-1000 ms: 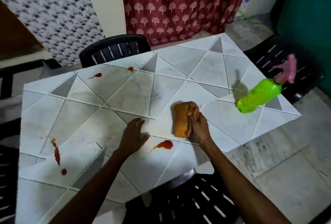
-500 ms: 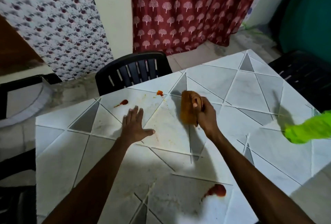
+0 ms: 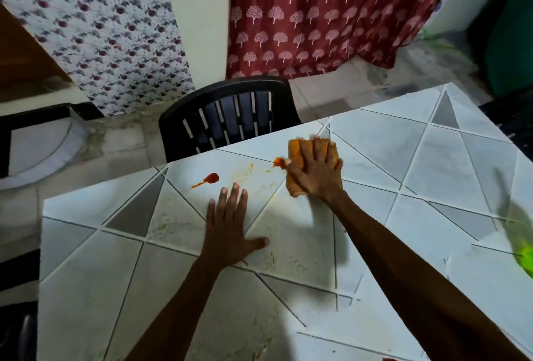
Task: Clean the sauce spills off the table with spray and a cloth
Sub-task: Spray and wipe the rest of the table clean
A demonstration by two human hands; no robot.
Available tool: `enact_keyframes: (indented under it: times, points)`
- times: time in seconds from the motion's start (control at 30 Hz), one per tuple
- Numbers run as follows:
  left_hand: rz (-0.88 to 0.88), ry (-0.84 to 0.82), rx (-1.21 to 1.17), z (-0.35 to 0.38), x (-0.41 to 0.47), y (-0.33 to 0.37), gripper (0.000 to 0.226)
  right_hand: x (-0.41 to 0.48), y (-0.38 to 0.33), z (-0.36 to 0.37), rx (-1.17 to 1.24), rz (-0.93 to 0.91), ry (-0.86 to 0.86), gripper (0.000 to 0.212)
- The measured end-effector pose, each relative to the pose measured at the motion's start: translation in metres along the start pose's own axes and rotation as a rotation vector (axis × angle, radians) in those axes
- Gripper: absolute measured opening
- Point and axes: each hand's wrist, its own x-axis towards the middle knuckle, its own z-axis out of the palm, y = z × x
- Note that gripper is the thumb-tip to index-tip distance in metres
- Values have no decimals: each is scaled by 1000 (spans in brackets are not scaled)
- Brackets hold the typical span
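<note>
My right hand (image 3: 315, 171) presses flat on a folded orange cloth (image 3: 294, 153) near the far edge of the tiled table (image 3: 288, 274). The cloth's left edge touches a small red sauce spot (image 3: 278, 162). A larger red sauce blob with a thin tail (image 3: 210, 179) lies to the left, just beyond my left hand (image 3: 230, 228), which rests palm down with spread fingers on the table. Faint yellowish smears mark the tile between the two spots. The green spray bottle (image 3: 526, 262) is blurred at the right edge, only partly in view.
A black plastic chair (image 3: 230, 112) stands behind the table's far edge. Another dark chair (image 3: 510, 118) is at the right. A red patterned curtain (image 3: 317, 8) and a floral wall covering hang behind. A sliver of red sauce (image 3: 389, 359) shows at the bottom edge.
My right hand carried the cloth from mid-table to the far edge and now lies flat on it. My left hand slid forward. The view tilted up, pushing the bottle to the frame's edge.
</note>
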Motion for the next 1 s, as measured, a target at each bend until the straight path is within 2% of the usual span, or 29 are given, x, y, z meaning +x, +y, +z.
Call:
enact_keyframes:
  times: [0.13, 0.2, 0.33, 0.43, 0.53, 0.6, 0.67, 0.7, 0.77, 0.87, 0.93, 1.0]
  points:
    - [-8, 80, 2, 3, -3, 1, 121, 57, -33, 13, -66, -13, 43, 71]
    - [-12, 85, 10, 4, -4, 3, 121, 71, -61, 19, -83, -116, 4, 67]
    - [-12, 74, -6, 3, -6, -1, 124, 4, -83, 40, -143, -384, -22, 67]
    - [-15, 70, -40, 0, -7, 2, 125, -61, -32, 37, -173, -454, -47, 66]
    - [-16, 78, -36, 0, -6, 5, 124, -46, 20, 19, -214, -324, 9, 66]
    - [-19, 95, -33, 1, -5, 5, 125, -5, 15, 14, -156, -110, 80, 66]
    - [-21, 98, -28, 2, -5, 4, 125, 20, -15, 19, -111, -1, 88, 68]
    - [-19, 88, -19, 2, -5, 2, 126, 18, -31, 25, -118, -24, 79, 69]
    - [-14, 49, -3, 2, -7, -4, 131, -22, -45, 37, -157, -188, 43, 69]
    - [-2, -9, -6, -2, -7, -8, 138, -119, -11, 34, -167, -387, -23, 68]
    - [-5, -24, -22, -4, -6, -4, 139, -145, 38, 22, -212, -353, -15, 68]
    - [-26, -26, -27, -3, -5, 0, 139, -124, 76, 10, -235, -128, 33, 69]
